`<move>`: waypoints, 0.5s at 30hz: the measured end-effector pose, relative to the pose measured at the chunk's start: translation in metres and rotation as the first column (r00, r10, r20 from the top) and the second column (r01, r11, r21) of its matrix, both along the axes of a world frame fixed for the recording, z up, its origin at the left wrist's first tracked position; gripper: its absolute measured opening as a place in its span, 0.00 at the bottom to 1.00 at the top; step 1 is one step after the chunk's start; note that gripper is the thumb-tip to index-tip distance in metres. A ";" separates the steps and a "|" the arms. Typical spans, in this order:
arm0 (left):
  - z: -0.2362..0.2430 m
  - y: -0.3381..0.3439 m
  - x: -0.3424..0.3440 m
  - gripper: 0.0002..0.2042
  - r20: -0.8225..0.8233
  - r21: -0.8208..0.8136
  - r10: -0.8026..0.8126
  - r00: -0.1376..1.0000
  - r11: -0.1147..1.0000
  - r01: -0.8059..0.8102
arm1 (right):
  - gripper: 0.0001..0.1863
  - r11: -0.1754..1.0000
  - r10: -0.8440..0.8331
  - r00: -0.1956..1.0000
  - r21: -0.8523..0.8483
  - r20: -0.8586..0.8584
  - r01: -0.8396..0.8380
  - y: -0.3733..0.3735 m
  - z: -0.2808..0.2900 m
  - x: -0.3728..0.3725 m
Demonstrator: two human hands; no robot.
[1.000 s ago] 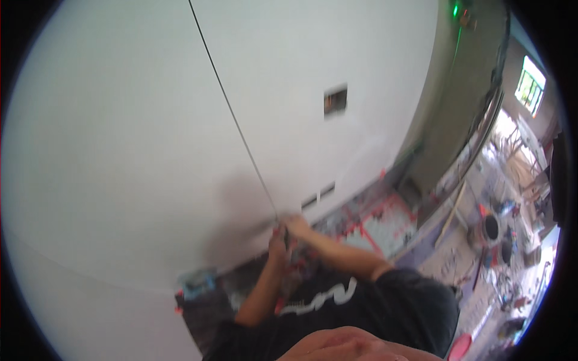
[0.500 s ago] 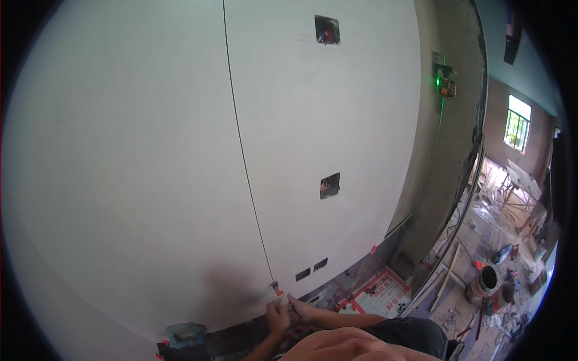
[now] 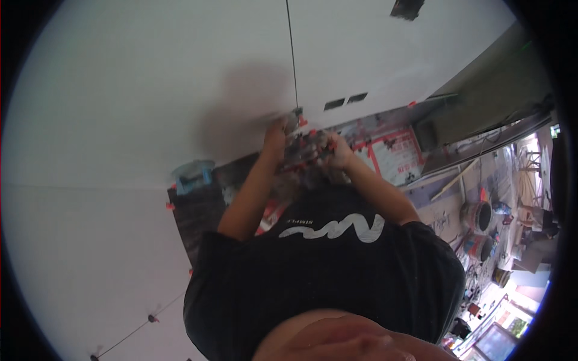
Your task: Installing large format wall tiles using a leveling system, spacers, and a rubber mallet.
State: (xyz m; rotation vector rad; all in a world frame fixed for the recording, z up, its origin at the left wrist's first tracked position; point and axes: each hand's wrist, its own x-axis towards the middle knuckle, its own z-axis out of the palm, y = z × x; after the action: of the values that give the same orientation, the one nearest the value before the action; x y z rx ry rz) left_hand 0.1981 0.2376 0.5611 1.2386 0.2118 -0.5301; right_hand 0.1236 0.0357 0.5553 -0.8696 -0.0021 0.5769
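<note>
A thin dark line (image 3: 292, 54) runs down the white wall panel (image 3: 198, 66) to a small dark fitting (image 3: 298, 112) with a red tab (image 3: 303, 122). My left hand (image 3: 276, 137) is raised beside this fitting, its fingers closed around something greyish that I cannot make out. To the right and slightly lower, my right hand (image 3: 338, 150) is curled near my chest, with small dark and red bits at its fingers, too blurred to name.
Two slot cutouts (image 3: 346, 101) and a larger square cutout (image 3: 407, 8) open in the wall. A light-blue object (image 3: 194, 175) sits at the wall's foot, left. Buckets (image 3: 478, 216) and clutter stand at right. Another line with dark fittings (image 3: 152, 318) crosses the lower-left surface.
The view has tilted down, bringing my torso and both forearms into sight. My hands, together by the red tab before, are now apart, the right one farther right.
</note>
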 end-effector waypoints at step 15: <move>-0.048 -0.010 0.034 0.18 0.696 0.716 -0.717 -0.038 0.697 -0.048 | 0.23 0.503 0.047 0.874 -0.767 0.484 0.398 0.039 0.043 0.022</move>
State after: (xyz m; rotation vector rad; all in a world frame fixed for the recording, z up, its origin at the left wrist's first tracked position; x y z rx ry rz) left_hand 0.2321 0.2281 0.5127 2.0252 -1.4138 0.1339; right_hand 0.1456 0.0743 0.5985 -1.9703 -0.0492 0.1071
